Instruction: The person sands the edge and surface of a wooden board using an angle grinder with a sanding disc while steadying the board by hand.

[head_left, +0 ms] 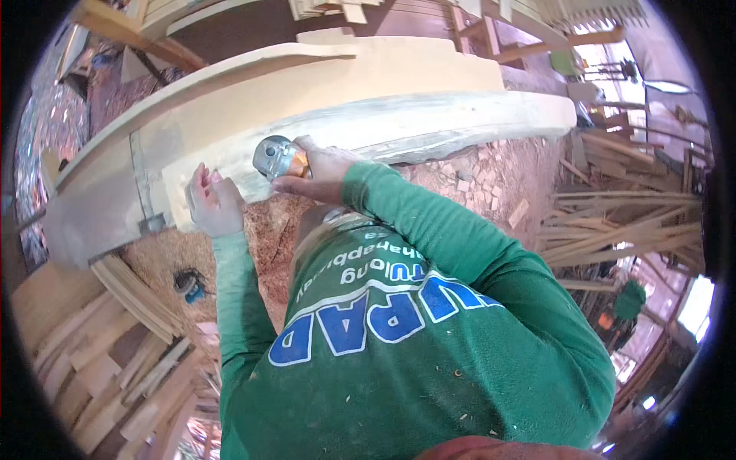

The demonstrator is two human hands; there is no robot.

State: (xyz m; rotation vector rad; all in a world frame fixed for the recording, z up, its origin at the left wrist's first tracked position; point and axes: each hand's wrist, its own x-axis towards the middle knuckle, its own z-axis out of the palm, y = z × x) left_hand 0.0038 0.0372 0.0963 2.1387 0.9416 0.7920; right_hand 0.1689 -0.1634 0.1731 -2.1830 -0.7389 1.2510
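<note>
A silver and orange power tool (284, 159) with a rounded metal head rests over the front edge of a long pale wooden board (429, 115). My right hand (326, 170) is wrapped round its orange body. Left of the tool, my left hand (215, 201) is raised at the board's near edge, palm up, its fingers curled loosely and apart, with nothing in them. A wider curved wooden panel (414, 65) lies behind the board. Both my forearms are in green sleeves.
Wood shavings and chips (483, 180) cover the ground below the board. Stacked planks (100, 360) lie at lower left, near a small blue object (189, 287). Long wooden strips (613, 222) are piled at right. Timber frames stand behind.
</note>
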